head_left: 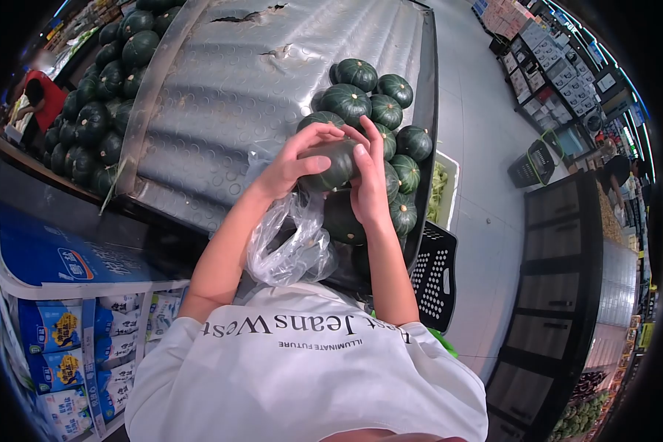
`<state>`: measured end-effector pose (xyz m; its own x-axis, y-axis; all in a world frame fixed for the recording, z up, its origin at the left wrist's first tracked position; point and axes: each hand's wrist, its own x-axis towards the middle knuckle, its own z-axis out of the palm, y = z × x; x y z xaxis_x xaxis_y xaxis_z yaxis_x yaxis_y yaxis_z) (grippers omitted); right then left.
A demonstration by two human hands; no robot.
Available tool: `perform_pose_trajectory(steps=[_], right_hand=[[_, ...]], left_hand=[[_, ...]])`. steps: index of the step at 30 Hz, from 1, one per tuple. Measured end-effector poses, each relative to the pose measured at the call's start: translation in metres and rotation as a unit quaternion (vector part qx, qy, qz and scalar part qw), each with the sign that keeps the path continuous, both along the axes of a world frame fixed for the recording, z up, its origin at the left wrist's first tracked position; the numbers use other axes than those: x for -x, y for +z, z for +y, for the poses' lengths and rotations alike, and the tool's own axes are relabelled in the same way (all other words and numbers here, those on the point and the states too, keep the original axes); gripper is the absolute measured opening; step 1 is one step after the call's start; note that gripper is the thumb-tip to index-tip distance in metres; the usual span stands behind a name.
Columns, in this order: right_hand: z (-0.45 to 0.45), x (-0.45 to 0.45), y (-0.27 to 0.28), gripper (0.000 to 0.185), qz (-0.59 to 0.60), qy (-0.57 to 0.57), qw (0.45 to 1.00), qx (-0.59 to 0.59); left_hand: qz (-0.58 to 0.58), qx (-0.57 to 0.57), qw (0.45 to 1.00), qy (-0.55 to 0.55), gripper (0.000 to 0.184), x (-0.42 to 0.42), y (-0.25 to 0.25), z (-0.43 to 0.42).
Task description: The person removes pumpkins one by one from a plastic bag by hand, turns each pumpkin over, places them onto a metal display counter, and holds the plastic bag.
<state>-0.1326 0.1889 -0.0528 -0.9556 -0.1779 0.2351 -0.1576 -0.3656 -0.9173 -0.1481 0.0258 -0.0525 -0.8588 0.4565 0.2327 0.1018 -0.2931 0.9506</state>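
Observation:
Between my two hands is a dark green pumpkin (333, 163), held just above the display. My left hand (293, 160) curves round its left side, with the thumb across the front. My right hand (368, 168) is against its right side, fingers bent over the top. A clear plastic bag (291, 247) hangs crumpled below my left hand and wrist; whether something is inside is hard to see. Several more green pumpkins (346, 102) lie piled beyond and to the right of my hands, on the grey ridged display mat (214, 110).
A taller heap of dark pumpkins (96, 121) stands at the far left, near a person in red (46, 99). Packaged goods (59, 328) fill a blue-topped rack at lower left. At my right are a black basket (433, 276) and a white crate (449, 195) with green vegetables.

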Motion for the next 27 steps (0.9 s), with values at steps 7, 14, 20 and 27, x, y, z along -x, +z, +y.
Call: perform_pose_trajectory(steps=[7, 14, 20, 27], right_hand=[[-0.003, 0.000, -0.001, 0.068, 0.023, 0.015, 1.000, -0.008], [0.000, 0.001, -0.005, 0.072, 0.021, 0.052, 0.998, -0.021], [-0.002, -0.003, 0.002, 0.078, 0.074, 0.042, 0.995, -0.056], [-0.002, -0.006, 0.003, 0.099, 0.098, 0.023, 0.991, -0.083]], left_hand=[[-0.070, -0.101, 0.992, -0.009, 0.081, -0.004, 0.008, -0.001], [-0.003, -0.094, 0.995, 0.030, 0.091, -0.005, 0.002, -0.001], [0.021, -0.137, 0.989, 0.057, 0.093, -0.008, 0.001, 0.000], [0.057, -0.100, 0.990, 0.078, 0.104, -0.010, 0.001, 0.002]])
